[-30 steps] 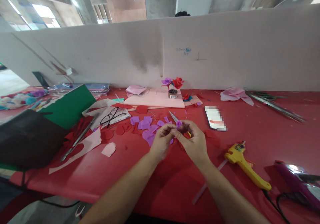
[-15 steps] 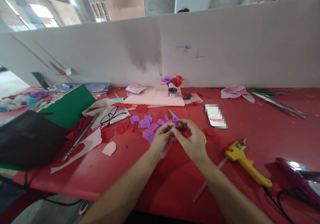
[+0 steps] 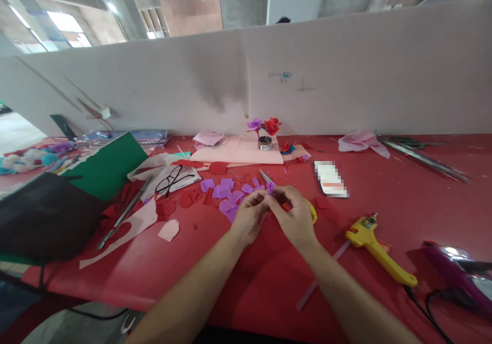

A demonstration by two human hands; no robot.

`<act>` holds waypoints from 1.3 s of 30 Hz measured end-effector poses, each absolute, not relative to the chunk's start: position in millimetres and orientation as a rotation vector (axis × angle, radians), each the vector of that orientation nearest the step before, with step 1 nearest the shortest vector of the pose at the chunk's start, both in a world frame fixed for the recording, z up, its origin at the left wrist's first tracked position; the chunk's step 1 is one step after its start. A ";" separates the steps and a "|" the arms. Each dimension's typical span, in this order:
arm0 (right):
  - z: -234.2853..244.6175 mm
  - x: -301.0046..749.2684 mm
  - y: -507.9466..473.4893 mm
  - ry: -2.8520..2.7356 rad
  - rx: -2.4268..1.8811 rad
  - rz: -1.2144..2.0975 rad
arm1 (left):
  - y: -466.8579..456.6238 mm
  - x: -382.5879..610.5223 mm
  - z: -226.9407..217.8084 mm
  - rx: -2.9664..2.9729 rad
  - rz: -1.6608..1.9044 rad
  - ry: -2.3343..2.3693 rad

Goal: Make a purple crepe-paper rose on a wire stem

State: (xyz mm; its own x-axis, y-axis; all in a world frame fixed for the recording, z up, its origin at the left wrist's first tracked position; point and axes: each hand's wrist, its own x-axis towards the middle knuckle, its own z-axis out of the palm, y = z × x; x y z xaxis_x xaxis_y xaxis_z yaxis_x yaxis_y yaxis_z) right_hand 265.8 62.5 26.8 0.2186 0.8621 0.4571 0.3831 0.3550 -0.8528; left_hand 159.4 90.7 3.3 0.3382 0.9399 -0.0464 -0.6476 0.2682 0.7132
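Both hands meet over the middle of the red table. My left hand (image 3: 250, 215) is closed, its fingertips pinching the base of a small purple paper flower (image 3: 270, 186). Wrapped round the same flower from the other side, my right hand (image 3: 295, 213) is closed too, thumb against the left fingertips. Just behind the flower lie scissors (image 3: 265, 176), their blades pointing away and a yellow handle (image 3: 314, 213) showing beside the right hand. Loose purple petals (image 3: 229, 208) are scattered to the left of my hands. What sits between the fingertips is partly hidden.
A yellow glue gun (image 3: 378, 249) with its glue stick lies at right, near a purple iron-like tool (image 3: 457, 272). Behind it is a phone (image 3: 331, 179). Finished paper flowers (image 3: 272, 125) stand in a small pot (image 3: 265, 143). Eyeglasses (image 3: 169, 181) and a green board (image 3: 107, 164) are left.
The purple flower has dipped slightly and turned between my fingertips. Both hands keep their pinch in nearly the same place, and the view has shifted very slightly.
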 end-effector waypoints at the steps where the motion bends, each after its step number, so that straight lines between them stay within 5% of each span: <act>1: 26.7 266.0 62.6 -1.384 -1.242 0.473 | 90.6 159.7 3.7 0.670 1.138 0.528; 25: 21.6 298.0 80.8 -0.930 -1.218 0.549 | 117.3 127.9 19.0 0.693 1.385 0.594; 39: -4.9 325.1 95.6 -2.096 -1.692 0.273 | 137.5 103.4 22.6 0.686 1.559 0.665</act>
State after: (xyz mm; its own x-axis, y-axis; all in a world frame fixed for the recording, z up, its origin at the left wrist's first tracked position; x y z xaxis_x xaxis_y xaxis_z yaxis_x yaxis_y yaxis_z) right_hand 325.1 95.6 -4.9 -0.1626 0.9651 0.2055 0.8801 0.2360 -0.4120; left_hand 103.4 137.5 22.6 -0.0782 0.9957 0.0495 -0.6530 -0.0887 0.7522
